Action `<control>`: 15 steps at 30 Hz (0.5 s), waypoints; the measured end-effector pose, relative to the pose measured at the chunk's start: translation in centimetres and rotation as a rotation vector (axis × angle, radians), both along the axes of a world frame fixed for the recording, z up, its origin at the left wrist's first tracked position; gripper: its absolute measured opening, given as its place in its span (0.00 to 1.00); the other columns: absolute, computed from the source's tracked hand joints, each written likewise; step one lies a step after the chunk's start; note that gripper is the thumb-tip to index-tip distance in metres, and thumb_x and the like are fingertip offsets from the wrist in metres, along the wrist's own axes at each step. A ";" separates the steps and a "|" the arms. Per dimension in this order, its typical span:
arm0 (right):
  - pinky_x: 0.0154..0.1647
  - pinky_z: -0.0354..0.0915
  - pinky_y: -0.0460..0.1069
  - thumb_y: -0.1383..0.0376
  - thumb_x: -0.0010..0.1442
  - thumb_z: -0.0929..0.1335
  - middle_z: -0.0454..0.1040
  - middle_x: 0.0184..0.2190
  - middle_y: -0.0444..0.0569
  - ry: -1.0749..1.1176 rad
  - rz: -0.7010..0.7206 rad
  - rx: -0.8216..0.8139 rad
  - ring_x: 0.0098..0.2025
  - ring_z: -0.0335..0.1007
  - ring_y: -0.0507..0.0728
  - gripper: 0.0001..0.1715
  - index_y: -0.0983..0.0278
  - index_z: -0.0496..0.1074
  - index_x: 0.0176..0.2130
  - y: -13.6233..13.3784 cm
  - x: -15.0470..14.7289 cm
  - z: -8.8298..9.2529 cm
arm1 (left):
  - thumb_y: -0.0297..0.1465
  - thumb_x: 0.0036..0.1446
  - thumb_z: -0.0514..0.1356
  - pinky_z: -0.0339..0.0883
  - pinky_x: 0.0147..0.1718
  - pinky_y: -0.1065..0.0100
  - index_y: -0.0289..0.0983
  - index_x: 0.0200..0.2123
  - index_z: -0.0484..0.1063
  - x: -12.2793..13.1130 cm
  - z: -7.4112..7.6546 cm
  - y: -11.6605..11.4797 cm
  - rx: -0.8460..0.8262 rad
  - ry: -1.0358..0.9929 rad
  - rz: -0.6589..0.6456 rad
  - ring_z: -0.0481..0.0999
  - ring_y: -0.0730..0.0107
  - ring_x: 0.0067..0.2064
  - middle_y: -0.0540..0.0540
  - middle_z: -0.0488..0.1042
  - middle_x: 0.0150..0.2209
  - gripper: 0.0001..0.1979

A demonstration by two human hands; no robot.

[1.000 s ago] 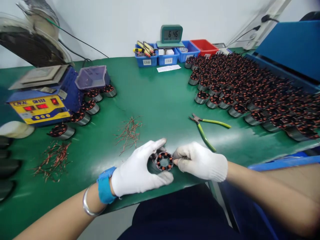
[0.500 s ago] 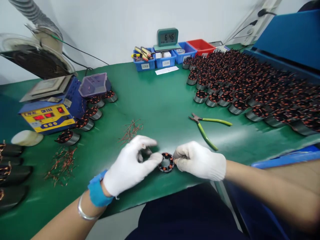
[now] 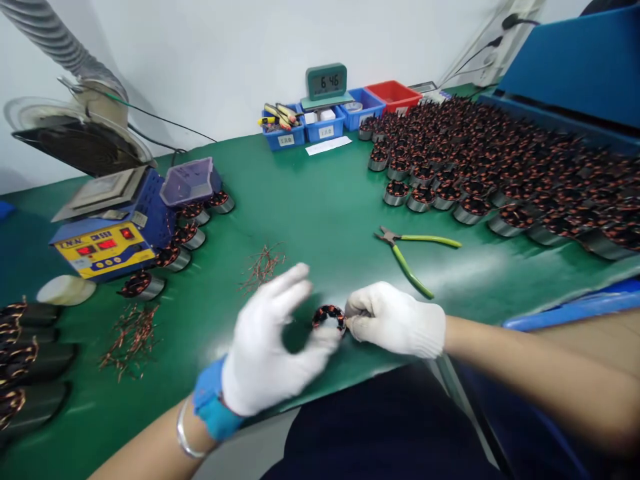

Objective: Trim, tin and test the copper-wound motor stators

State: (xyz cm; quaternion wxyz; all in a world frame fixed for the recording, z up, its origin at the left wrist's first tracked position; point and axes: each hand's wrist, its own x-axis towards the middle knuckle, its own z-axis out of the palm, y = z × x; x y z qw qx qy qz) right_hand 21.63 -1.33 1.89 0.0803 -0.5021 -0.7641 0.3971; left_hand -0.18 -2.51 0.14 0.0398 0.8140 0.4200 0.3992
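A small ring-shaped motor stator [image 3: 328,311] with copper windings lies on the green mat near the front edge. My left hand [image 3: 275,347], in a white glove, is open, its fingers raised and spread; the thumb reaches across the stator's lower part and hides some of it. At the stator's right rim, my gloved right hand [image 3: 393,320] has thumb and forefinger pinched together. Whatever sits between those fingertips is too small to make out. Green-handled cutting pliers [image 3: 407,257] lie open beyond the right hand, and cut copper wire ends [image 3: 263,268] lie beyond the left.
Rows of wound stators [image 3: 500,167] fill the right side. At left stand a blue-and-yellow soldering station [image 3: 107,247], a purple bin [image 3: 189,183], more stators [image 3: 143,285] and a wire heap [image 3: 131,340]. Blue tool boxes [image 3: 285,139] and a clock [image 3: 326,83] stand at the back.
My left hand has opened wider, its fingers lifting and its thumb sliding right over the stator. My right hand keeps its pinch at the rim. The whole view has shifted slightly.
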 end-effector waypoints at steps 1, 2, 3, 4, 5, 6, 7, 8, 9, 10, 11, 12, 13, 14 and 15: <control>0.21 0.50 0.44 0.64 0.54 0.64 0.69 0.20 0.41 0.005 0.000 0.001 0.22 0.60 0.49 0.08 0.63 0.72 0.28 0.0 0.0 0.0 | 0.37 0.51 0.65 0.68 0.51 0.57 0.35 0.55 0.61 0.6 -0.2 -0.4 -0.089 0.038 -0.070 0.71 0.56 0.54 0.36 0.69 0.56 0.30; 0.21 0.51 0.44 0.64 0.54 0.64 0.68 0.20 0.41 0.012 -0.001 0.000 0.23 0.60 0.49 0.08 0.63 0.71 0.27 0.0 -0.1 0.0 | 0.39 0.53 0.64 0.68 0.50 0.57 0.35 0.56 0.61 1.1 -0.3 -0.6 -0.184 0.093 -0.125 0.72 0.56 0.53 0.36 0.70 0.54 0.30; 0.21 0.51 0.44 0.63 0.54 0.64 0.68 0.20 0.41 0.017 -0.004 -0.004 0.23 0.60 0.49 0.08 0.63 0.71 0.27 0.0 -0.1 0.0 | 0.40 0.55 0.62 0.69 0.48 0.58 0.36 0.55 0.62 1.5 -0.5 -0.7 -0.261 0.140 -0.160 0.73 0.58 0.50 0.38 0.72 0.52 0.27; 0.21 0.51 0.44 0.63 0.54 0.64 0.68 0.20 0.41 0.019 -0.007 -0.011 0.23 0.60 0.49 0.08 0.64 0.71 0.27 0.0 -0.1 0.0 | 0.39 0.56 0.61 0.70 0.46 0.59 0.37 0.53 0.64 1.8 -0.5 -0.7 -0.312 0.169 -0.183 0.74 0.60 0.47 0.40 0.74 0.48 0.23; 0.21 0.51 0.44 0.63 0.54 0.64 0.68 0.20 0.41 0.022 -0.006 -0.026 0.23 0.60 0.49 0.08 0.64 0.71 0.27 0.0 -0.1 0.1 | 0.39 0.58 0.59 0.70 0.44 0.60 0.38 0.51 0.66 2.0 -0.5 -0.6 -0.348 0.182 -0.204 0.75 0.62 0.45 0.42 0.75 0.45 0.19; 0.21 0.52 0.44 0.63 0.54 0.64 0.68 0.20 0.41 0.023 0.001 -0.044 0.23 0.60 0.49 0.09 0.64 0.71 0.27 0.0 0.1 0.2 | 0.38 0.59 0.58 0.70 0.43 0.61 0.39 0.49 0.67 2.0 -0.5 -0.5 -0.383 0.188 -0.218 0.74 0.63 0.43 0.44 0.75 0.44 0.16; 0.21 0.52 0.44 0.63 0.55 0.64 0.69 0.21 0.41 0.025 0.013 -0.059 0.23 0.61 0.49 0.09 0.64 0.72 0.28 0.0 0.3 0.3 | 0.37 0.59 0.58 0.69 0.42 0.61 0.39 0.48 0.67 2.0 -0.4 -0.4 -0.412 0.192 -0.223 0.73 0.64 0.42 0.44 0.74 0.43 0.15; 0.22 0.52 0.44 0.63 0.55 0.64 0.70 0.21 0.41 0.024 0.028 -0.067 0.23 0.62 0.49 0.09 0.64 0.72 0.29 0.1 0.6 0.5 | 0.36 0.59 0.57 0.68 0.41 0.61 0.39 0.47 0.67 1.9 -0.2 -0.3 -0.429 0.195 -0.226 0.73 0.64 0.41 0.45 0.73 0.42 0.13; 0.22 0.52 0.44 0.63 0.56 0.64 0.70 0.22 0.41 0.021 0.043 -0.061 0.23 0.62 0.49 0.10 0.64 0.73 0.29 0.1 1.0 0.7 | 0.35 0.59 0.56 0.68 0.40 0.61 0.39 0.46 0.66 1.7 -0.1 -0.3 -0.437 0.195 -0.228 0.72 0.64 0.41 0.45 0.72 0.42 0.12; 0.22 0.52 0.44 0.62 0.57 0.64 0.70 0.22 0.42 0.016 0.056 -0.040 0.24 0.62 0.50 0.10 0.63 0.73 0.30 0.1 1.4 1.0 | 0.33 0.59 0.56 0.67 0.40 0.61 0.39 0.45 0.66 1.6 -0.1 -0.3 -0.441 0.194 -0.229 0.71 0.64 0.40 0.45 0.72 0.41 0.11; 0.23 0.52 0.44 0.62 0.58 0.64 0.70 0.22 0.42 0.007 0.064 -0.005 0.24 0.62 0.50 0.11 0.63 0.73 0.30 0.1 1.8 1.4 | 0.32 0.59 0.55 0.67 0.40 0.61 0.39 0.45 0.65 1.5 -0.1 -0.3 -0.440 0.191 -0.229 0.70 0.64 0.40 0.45 0.71 0.41 0.11; 0.23 0.52 0.44 0.62 0.58 0.64 0.71 0.23 0.42 -0.008 0.068 0.035 0.24 0.62 0.50 0.11 0.63 0.73 0.30 0.1 2.1 1.8 | 0.31 0.58 0.55 0.66 0.40 0.60 0.39 0.45 0.65 1.4 -0.2 -0.3 -0.431 0.186 -0.227 0.69 0.64 0.40 0.44 0.70 0.41 0.11; 0.24 0.52 0.44 0.62 0.58 0.64 0.71 0.23 0.43 -0.030 0.064 0.079 0.25 0.62 0.50 0.11 0.63 0.72 0.30 0.1 2.3 2.1 | 0.30 0.58 0.54 0.66 0.40 0.60 0.38 0.45 0.64 1.3 -0.3 -0.4 -0.416 0.183 -0.226 0.69 0.64 0.40 0.44 0.70 0.42 0.11; 0.25 0.52 0.45 0.62 0.58 0.64 0.71 0.24 0.43 -0.059 0.058 0.123 0.25 0.63 0.50 0.10 0.63 0.72 0.30 0.1 2.4 2.5 | 0.30 0.58 0.54 0.65 0.40 0.59 0.38 0.45 0.64 1.3 -0.4 -0.4 -0.400 0.182 -0.228 0.68 0.63 0.40 0.43 0.70 0.41 0.11; 0.25 0.51 0.45 0.62 0.58 0.64 0.71 0.24 0.43 -0.093 0.055 0.168 0.26 0.63 0.51 0.10 0.63 0.72 0.30 0.1 2.3 2.7 | 0.30 0.58 0.54 0.65 0.40 0.59 0.38 0.45 0.64 1.3 -0.5 -0.4 -0.383 0.183 -0.232 0.68 0.62 0.40 0.43 0.69 0.41 0.11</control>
